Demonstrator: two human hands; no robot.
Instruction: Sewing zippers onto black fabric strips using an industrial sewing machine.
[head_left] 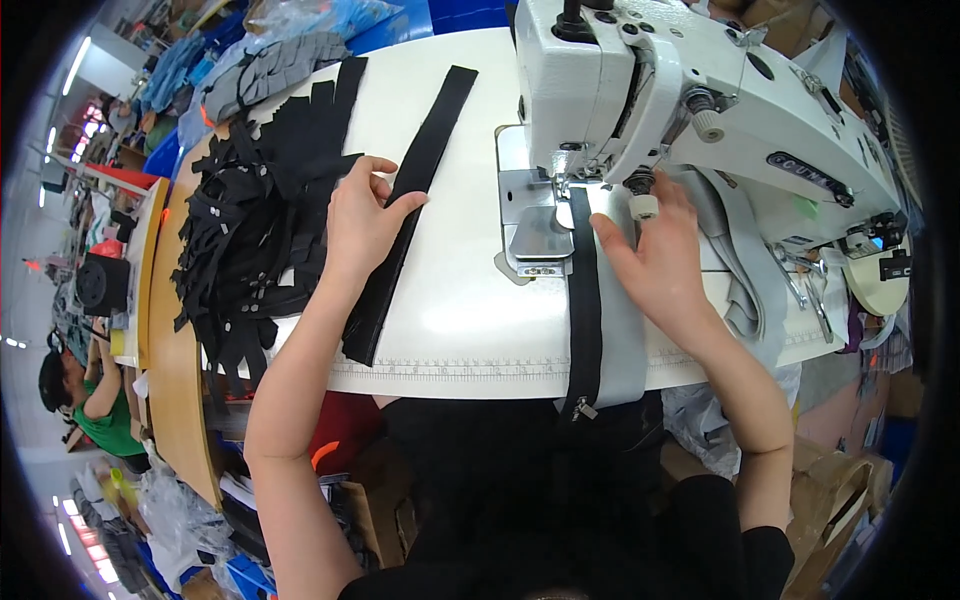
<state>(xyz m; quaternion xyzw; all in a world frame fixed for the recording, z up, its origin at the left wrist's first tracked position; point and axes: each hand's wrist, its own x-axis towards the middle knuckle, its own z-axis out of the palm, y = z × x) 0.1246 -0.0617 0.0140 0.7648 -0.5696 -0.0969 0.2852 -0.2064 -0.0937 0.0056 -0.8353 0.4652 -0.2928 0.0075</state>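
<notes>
A black zipper (586,320) lies along a grey fabric strip (622,340) under the sewing machine's needle area. Its metal pull (584,409) hangs past the table's front edge. My right hand (662,255) rests on the grey fabric beside the needle, thumb stretched toward the zipper and fingers spread, partly hidden behind a machine knob. To the left, my left hand (362,218) hovers at a long black strip (425,150), thumb and fingers apart, the thumb tip over the strip's edge. Nothing shows gripped in it.
A white sewing machine (700,130) stands on the white table (470,300), which has a printed ruler along its front. A heap of black strips (250,210) lies left, with grey pieces (275,75) behind. More grey fabric (735,250) and metal tools (815,290) lie right. A person (95,390) works far left.
</notes>
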